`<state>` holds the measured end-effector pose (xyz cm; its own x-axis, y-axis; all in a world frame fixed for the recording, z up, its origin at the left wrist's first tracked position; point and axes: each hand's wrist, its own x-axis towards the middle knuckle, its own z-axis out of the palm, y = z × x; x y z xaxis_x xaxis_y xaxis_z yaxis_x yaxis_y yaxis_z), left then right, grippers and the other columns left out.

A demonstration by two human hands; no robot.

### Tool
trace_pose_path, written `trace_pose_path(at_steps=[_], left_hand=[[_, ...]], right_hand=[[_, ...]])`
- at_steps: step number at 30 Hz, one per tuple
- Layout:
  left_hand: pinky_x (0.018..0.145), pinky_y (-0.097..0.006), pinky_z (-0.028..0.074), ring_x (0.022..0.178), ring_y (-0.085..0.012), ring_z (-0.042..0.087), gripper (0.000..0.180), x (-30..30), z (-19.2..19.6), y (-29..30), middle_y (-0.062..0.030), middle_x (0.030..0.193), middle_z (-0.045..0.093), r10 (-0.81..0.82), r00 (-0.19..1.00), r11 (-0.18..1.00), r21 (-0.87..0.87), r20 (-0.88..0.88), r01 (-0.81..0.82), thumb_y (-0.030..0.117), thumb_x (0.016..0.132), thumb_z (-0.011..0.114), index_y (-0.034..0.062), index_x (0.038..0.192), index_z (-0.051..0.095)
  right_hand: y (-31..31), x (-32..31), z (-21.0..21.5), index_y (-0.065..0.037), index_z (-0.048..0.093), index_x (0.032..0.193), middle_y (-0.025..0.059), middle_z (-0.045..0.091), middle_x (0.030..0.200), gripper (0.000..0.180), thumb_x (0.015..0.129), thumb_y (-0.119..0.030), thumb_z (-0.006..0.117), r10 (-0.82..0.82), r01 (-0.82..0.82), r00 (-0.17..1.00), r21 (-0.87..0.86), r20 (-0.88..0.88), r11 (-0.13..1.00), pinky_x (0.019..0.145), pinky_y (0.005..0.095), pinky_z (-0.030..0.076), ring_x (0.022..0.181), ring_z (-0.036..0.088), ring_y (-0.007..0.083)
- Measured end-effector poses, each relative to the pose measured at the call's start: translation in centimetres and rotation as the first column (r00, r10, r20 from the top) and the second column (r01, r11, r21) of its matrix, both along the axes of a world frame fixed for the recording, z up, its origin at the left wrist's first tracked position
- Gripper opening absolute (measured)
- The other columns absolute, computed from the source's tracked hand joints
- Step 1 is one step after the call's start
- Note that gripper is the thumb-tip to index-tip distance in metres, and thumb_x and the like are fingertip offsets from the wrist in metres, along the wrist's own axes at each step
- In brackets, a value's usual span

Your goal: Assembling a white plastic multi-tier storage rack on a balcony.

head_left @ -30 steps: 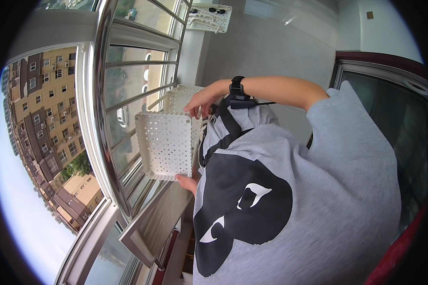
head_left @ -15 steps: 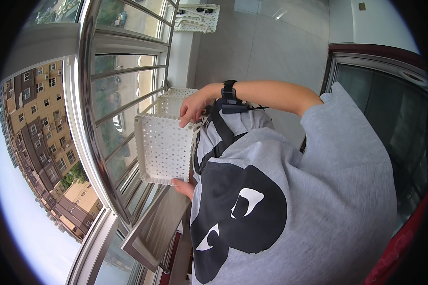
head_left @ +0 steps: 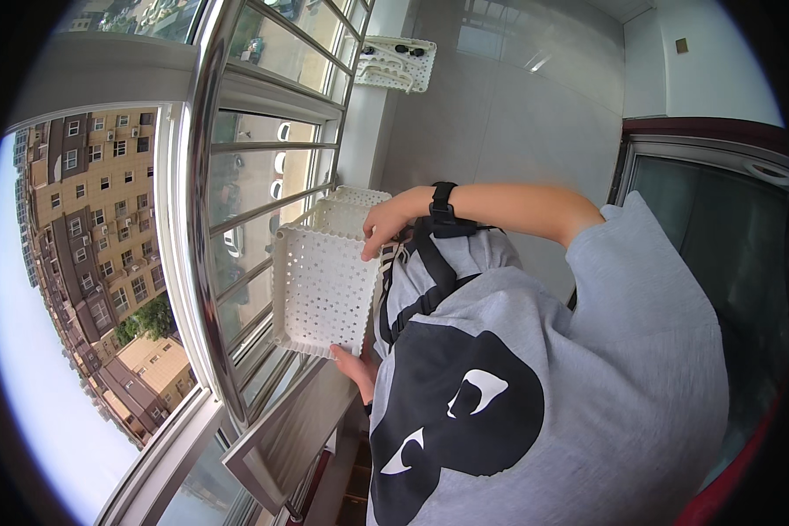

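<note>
Head view: R hand (head_left: 384, 230) curled over white perf. basket (head_left: 324, 285) rim; L hand (head_left: 352, 366) gripping lower edge, fingers hidden. Basket held, prob. not set down yet.

Bright daylight reaches us through the white-framed window (head_left: 172, 237), glinting on the tubular silver metal railing (head_left: 201, 175), edges bowing toward black corners.

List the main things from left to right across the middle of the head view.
Sky, apartment building, white window frame, shiny metal post, white perforated basket, grey T-shirt, dark glass door.
</note>
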<state>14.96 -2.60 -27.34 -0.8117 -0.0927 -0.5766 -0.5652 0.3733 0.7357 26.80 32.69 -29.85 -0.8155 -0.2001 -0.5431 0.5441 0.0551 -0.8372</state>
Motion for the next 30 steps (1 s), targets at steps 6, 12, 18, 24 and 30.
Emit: trace_pose_path(at_steps=[6, 12, 18, 24, 30], left_hand=[[0.039, -0.028, 0.047, 0.066, -0.0234, 0.067, 0.072, 0.0, -0.8, -2.9, -0.012, 0.09, 0.067, -0.247, 0.947, 0.967, 0.108, 0.203, 0.229, 0.064, 0.095, 0.034, 0.0001, 0.123, 0.051], [0.091, -0.039, 0.041, 0.115, -0.0262, 0.058, 0.071, 2.3, -4.0, -7.6, -0.0094, 0.123, 0.06, -0.408, 0.84, 0.824, 0.541, 0.358, 0.169, 0.062, 0.092, 0.05, 0.0096, 0.138, 0.042], [0.097, -0.041, 0.042, 0.124, -0.0211, 0.048, 0.054, 6.8, -8.0, -7.2, -0.0025, 0.134, 0.054, -0.276, 0.887, 0.667, 0.738, 0.371, -0.101, 0.039, 0.091, 0.065, 0.0146, 0.135, 0.047], [0.102, -0.04, 0.043, 0.118, -0.0208, 0.055, 0.051, 12.2, -9.6, -5.8, -0.0074, 0.131, 0.055, -0.154, 0.966, 0.776, 0.631, 0.207, -0.011, 0.031, 0.094, 0.063, 0.0047, 0.134, 0.046], [0.09, -0.028, 0.049, 0.101, -0.0111, 0.06, 0.05, 13.1, -8.8, -1.8, -0.0058, 0.116, 0.064, -0.212, 0.977, 0.856, 0.483, 0.004, 0.184, 0.038, 0.094, 0.061, 0.0021, 0.128, 0.054]], right_hand=[[-0.1, 0.2, -1.6, -0.006, 0.063, 0.122, 0.0202, 0.068, 0.102, 0.077, 0.077, -0.069, 0.06, 0.107, -0.098, 0.993, -0.162, 0.049, 0.982, 0.08, 0.0341, 0.054, 0.09, 0.067, 0.0273], [-0.6, 1.8, -1.3, 0.003, 0.063, 0.096, 0.0123, 0.064, 0.078, 0.064, 0.08, -0.059, 0.068, 0.033, -0.023, 0.998, -0.153, 0.062, 0.988, 0.07, 0.0317, 0.053, 0.076, 0.067, 0.0217], [0.1, 4.7, -7.2, -0.001, 0.061, 0.109, 0.0075, 0.067, 0.096, 0.058, 0.082, -0.051, 0.07, 0.038, 0.0, 0.988, -0.25, 0.149, 0.968, 0.075, 0.0262, 0.049, 0.079, 0.063, 0.0132], [0.7, 6.6, -8.0, 0.005, 0.054, 0.124, 0.0121, 0.062, 0.115, 0.063, 0.086, -0.043, 0.068, 0.057, -0.015, 0.98, -0.214, 0.192, 0.977, 0.089, 0.029, 0.051, 0.095, 0.067, 0.0194], [2.5, 8.9, -7.3, 0.006, 0.052, 0.127, 0.0149, 0.06, 0.123, 0.062, 0.087, -0.039, 0.066, 0.004, 0.041, 0.976, -0.2, 0.218, 0.979, 0.095, 0.0337, 0.051, 0.1, 0.065, 0.0239]])
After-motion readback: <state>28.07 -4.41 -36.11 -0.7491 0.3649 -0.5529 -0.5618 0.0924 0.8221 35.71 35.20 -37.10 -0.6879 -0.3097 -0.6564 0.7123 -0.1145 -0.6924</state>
